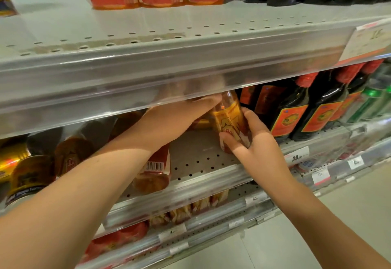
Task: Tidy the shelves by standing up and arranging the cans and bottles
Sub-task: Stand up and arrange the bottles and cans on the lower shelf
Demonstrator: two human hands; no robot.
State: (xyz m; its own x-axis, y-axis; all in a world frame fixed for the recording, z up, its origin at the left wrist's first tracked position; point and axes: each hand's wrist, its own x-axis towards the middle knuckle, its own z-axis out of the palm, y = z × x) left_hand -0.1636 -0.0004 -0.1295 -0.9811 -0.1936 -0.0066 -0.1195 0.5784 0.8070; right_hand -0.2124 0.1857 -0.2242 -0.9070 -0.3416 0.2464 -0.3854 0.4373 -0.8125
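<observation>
The amber bottle (230, 118) with a red label stands near upright on the middle shelf (201, 160), a white perforated board; the right hand (260, 148) grasps its lower half, thumb across the label; the left hand (179, 116) reaches its shoulder, though the fingers are half hidden, so I cannot tell whether they clasp it. Left of the grip, under the left forearm, a like bottle (154, 171) lies on its side; right of it stand dark bottles (296, 110) with red caps; above runs the upper shelf (148, 31); below, price tags (296, 156) and pale floor (349, 205).
</observation>
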